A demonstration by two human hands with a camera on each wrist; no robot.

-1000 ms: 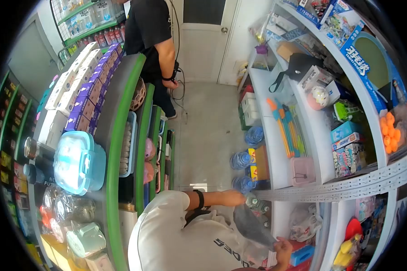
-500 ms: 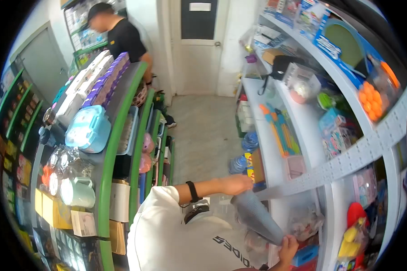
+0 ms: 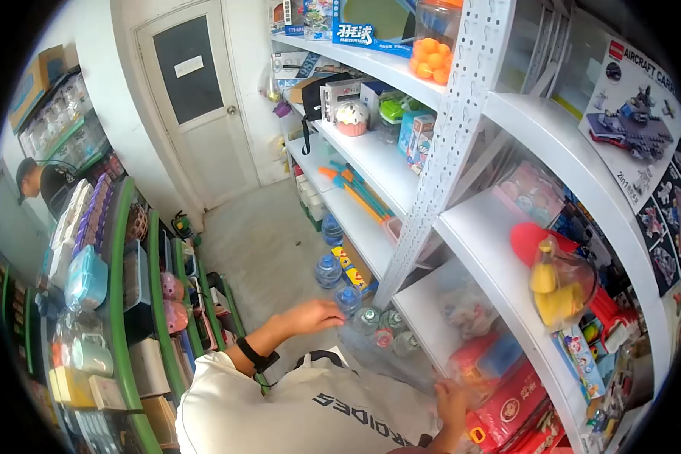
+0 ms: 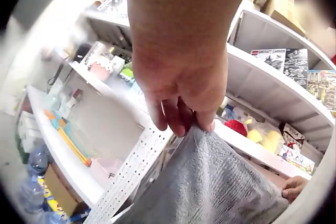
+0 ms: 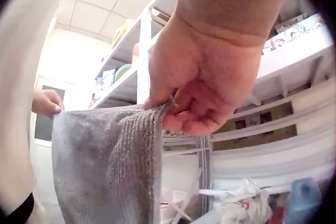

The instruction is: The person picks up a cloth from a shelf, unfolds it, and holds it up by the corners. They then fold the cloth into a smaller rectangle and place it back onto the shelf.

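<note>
A grey ribbed cloth (image 4: 210,182) is stretched between my two hands. My left hand (image 3: 310,316) pinches one top corner between thumb and fingers, as the left wrist view shows up close. The opposite corner is pinched by my right hand (image 5: 205,82), lower and nearer the body in the head view. In the right wrist view the cloth (image 5: 105,155) hangs down from its top edge, with the left hand (image 5: 47,101) at the far corner. Motion blur makes the cloth faint in the head view.
White metal shelves (image 3: 371,159) with boxed toys rise at the right, their perforated post (image 3: 439,144) close to the hands. Large water bottles (image 3: 328,271) stand on the floor by them. Green-edged shelves (image 3: 119,303) line the left. Another person (image 3: 53,185) stands at the far left.
The head view has turned right, showing more of the right shelves. Both hands keep hold of the cloth, which has gone from a clear grey sheet to a faint blur in the head view.
</note>
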